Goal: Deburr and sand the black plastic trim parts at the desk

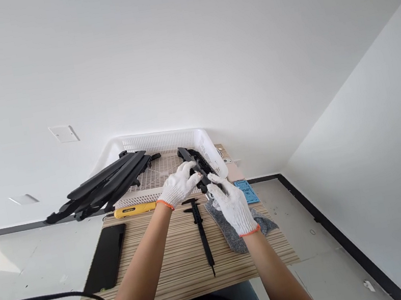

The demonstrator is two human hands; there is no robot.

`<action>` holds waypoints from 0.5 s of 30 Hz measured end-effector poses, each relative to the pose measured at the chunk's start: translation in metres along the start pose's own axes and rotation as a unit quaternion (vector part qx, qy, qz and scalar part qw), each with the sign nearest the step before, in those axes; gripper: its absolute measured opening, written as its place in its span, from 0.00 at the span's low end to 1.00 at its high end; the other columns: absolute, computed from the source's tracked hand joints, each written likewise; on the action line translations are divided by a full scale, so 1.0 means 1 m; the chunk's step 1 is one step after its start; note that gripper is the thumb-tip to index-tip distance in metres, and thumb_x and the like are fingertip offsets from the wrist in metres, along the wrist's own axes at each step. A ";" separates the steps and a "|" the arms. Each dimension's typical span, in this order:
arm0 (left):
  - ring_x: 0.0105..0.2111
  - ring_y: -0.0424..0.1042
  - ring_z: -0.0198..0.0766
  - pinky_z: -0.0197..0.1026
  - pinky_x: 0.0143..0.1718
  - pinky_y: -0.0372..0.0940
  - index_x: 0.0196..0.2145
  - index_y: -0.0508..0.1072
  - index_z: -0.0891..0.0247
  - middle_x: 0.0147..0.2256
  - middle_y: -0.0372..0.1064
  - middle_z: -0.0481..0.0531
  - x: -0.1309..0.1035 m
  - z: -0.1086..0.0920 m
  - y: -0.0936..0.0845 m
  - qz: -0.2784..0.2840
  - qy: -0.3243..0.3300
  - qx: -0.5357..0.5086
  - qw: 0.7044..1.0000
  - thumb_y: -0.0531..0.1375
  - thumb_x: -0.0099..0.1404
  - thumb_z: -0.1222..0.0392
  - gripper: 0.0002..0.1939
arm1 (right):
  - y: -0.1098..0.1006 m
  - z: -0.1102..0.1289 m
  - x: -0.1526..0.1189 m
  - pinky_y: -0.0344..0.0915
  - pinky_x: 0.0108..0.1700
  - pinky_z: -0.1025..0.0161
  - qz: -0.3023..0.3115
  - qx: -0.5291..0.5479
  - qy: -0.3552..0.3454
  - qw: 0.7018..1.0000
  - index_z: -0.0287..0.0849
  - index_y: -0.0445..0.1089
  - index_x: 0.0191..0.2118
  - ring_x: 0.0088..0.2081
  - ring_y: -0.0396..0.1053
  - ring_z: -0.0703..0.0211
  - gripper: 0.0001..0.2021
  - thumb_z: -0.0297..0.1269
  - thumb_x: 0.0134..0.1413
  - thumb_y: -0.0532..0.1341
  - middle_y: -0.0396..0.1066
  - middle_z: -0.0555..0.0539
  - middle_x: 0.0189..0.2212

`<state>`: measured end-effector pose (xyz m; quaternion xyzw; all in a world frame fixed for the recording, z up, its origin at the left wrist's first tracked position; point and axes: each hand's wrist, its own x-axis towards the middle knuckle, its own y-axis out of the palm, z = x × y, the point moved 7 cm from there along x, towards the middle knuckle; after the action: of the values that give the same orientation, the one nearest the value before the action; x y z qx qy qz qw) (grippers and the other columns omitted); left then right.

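Note:
Both my hands wear white knitted gloves with orange cuffs. My left hand [179, 186] has its fingers closed on the left side of a long black plastic part [187, 155] at the right end of the white basket. My right hand [232, 206] grips the near end of that same part, thumb and fingers around it. More black parts [205, 162] lie just behind it in the basket, partly hidden. Below my hands, a black caliper [201, 230] lies on the table, and a grey cloth [232, 232] is under my right hand.
The white basket [161, 137] stands against the wall. Several long black parts [109, 184] stick out over its left side. On the striped table [169, 279] are a yellow tool [135, 210], a black phone [105, 258] and a blue card [247, 192]. A black cable [44, 298] crosses at left.

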<state>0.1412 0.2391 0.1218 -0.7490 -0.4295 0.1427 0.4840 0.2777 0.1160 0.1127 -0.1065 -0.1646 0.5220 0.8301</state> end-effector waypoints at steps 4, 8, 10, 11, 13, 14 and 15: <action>0.56 0.78 0.48 0.45 0.48 0.75 0.61 0.71 0.59 0.64 0.72 0.58 -0.003 -0.004 -0.004 -0.053 0.054 0.014 0.997 0.50 0.79 0.49 0.21 | 0.001 0.001 0.006 0.77 0.38 0.57 0.051 -0.005 0.007 0.999 0.49 0.78 0.59 0.30 0.75 0.58 0.27 0.59 0.64 0.61 0.83 0.47 0.41; 0.58 0.77 0.46 0.42 0.45 0.75 0.59 0.72 0.61 0.63 0.73 0.58 -0.010 -0.006 -0.004 -0.109 0.086 0.035 0.990 0.51 0.77 0.55 0.20 | -0.015 -0.001 0.014 0.77 0.43 0.55 0.013 -0.042 0.021 0.999 0.50 0.79 0.58 0.33 0.77 0.56 0.24 0.58 0.65 0.60 0.83 0.48 0.41; 0.59 0.76 0.45 0.43 0.49 0.75 0.59 0.73 0.61 0.64 0.73 0.58 -0.013 -0.005 -0.003 -0.115 0.091 0.037 0.988 0.52 0.75 0.58 0.20 | -0.025 -0.002 0.016 0.76 0.50 0.52 -0.016 -0.082 0.029 0.996 0.51 0.79 0.57 0.39 0.79 0.53 0.22 0.54 0.66 0.61 0.82 0.47 0.45; 0.60 0.76 0.46 0.43 0.50 0.75 0.59 0.73 0.61 0.64 0.73 0.58 -0.014 -0.005 -0.003 -0.116 0.096 0.036 0.988 0.52 0.74 0.59 0.20 | -0.030 -0.002 0.015 0.75 0.53 0.51 -0.028 -0.108 0.033 0.993 0.50 0.78 0.58 0.43 0.79 0.51 0.21 0.51 0.66 0.61 0.82 0.45 0.47; 0.60 0.76 0.46 0.44 0.52 0.75 0.60 0.73 0.61 0.64 0.73 0.58 -0.016 -0.003 -0.003 -0.118 0.106 0.035 0.987 0.52 0.73 0.60 0.21 | -0.037 -0.001 0.010 0.73 0.56 0.47 -0.060 -0.174 0.044 0.982 0.49 0.73 0.65 0.49 0.79 0.45 0.24 0.46 0.66 0.62 0.79 0.41 0.53; 0.59 0.77 0.46 0.45 0.53 0.75 0.60 0.72 0.61 0.64 0.73 0.58 -0.017 -0.002 -0.004 -0.119 0.109 0.036 0.986 0.52 0.73 0.61 0.21 | -0.039 0.001 0.005 0.73 0.57 0.45 -0.083 -0.212 0.043 0.973 0.48 0.69 0.68 0.53 0.77 0.43 0.27 0.42 0.66 0.62 0.76 0.38 0.57; 0.59 0.77 0.47 0.45 0.53 0.75 0.61 0.72 0.62 0.64 0.73 0.58 -0.017 0.000 -0.004 -0.121 0.111 0.037 0.986 0.52 0.73 0.61 0.22 | -0.040 0.005 -0.002 0.72 0.57 0.44 -0.106 -0.248 0.037 0.962 0.48 0.66 0.71 0.57 0.75 0.40 0.29 0.38 0.65 0.62 0.72 0.36 0.61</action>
<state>0.1291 0.2262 0.1219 -0.6844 -0.4548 0.0152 0.5697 0.3086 0.0968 0.1307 -0.3105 -0.2688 0.3692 0.8337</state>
